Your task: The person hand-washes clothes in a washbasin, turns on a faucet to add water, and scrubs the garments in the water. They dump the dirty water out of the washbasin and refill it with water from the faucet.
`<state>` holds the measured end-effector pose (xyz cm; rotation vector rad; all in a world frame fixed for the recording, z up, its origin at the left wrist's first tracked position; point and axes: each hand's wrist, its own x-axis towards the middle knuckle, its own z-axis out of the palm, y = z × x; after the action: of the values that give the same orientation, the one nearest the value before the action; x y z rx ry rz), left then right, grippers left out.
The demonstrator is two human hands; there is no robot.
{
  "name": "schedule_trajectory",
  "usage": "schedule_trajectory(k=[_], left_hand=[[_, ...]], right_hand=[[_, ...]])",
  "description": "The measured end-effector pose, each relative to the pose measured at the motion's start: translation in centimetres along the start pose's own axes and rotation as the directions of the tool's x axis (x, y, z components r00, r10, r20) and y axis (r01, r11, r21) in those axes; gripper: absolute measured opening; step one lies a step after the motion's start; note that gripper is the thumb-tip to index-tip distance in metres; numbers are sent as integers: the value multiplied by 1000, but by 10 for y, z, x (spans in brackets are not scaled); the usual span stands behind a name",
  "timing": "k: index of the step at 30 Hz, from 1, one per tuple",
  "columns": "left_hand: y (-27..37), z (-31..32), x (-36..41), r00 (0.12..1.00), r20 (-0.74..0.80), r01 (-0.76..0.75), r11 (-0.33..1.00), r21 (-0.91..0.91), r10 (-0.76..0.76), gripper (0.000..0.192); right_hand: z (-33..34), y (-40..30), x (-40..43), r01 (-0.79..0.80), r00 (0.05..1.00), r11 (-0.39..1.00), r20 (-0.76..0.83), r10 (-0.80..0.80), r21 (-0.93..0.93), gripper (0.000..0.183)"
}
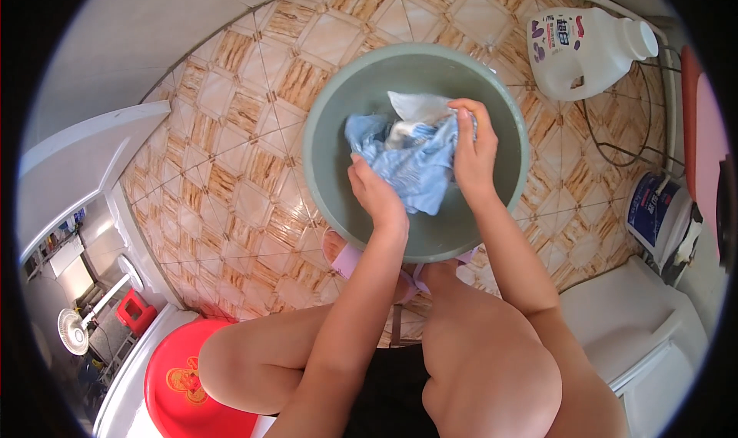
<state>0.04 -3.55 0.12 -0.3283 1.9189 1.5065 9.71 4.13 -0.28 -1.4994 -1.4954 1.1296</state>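
Observation:
A round grey-green plastic basin [324, 207] stands on the tiled floor in front of me. Inside it, a wet light-blue cloth [424, 181] with white parts [418, 108] is spread between my hands, slightly blurred. My left hand [377, 193] grips the cloth's lower left side, thumb on top. My right hand [477, 146] holds the cloth's right side with bent fingers near the white part. The cloth hides most of the fingertips of my left hand. Whether there is water beneath the cloth is hard to tell.
A white detergent bottle [588, 51] lies at the upper right, beside a dark cable [648, 121]. Further down is a labelled bucket [657, 213]. A red basin [202, 403] sits lower left, near a doorway with a white fan [74, 331] and red stool [136, 313] beyond.

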Motion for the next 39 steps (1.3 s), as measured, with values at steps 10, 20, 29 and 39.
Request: schedule_trajectory(k=[10,20,29,39], left_hand=[[-50,-31,-7,730,666,-659,-101,746,155,100],[-77,-46,2,811,584,-583,-92,808,-7,111],[-80,-45,0,757,654,-653,-76,754,-12,94],[-79,-40,-3,768,637,-627,-282,726,-71,98]], right_hand=[[57,34,9,330,929,506,368,-28,-797,34],[40,1,-33,565,805,618,529,-268,-546,21],[62,50,36,425,900,657,371,-231,-623,19],[68,66,6,633,720,480,690,-76,-607,20]])
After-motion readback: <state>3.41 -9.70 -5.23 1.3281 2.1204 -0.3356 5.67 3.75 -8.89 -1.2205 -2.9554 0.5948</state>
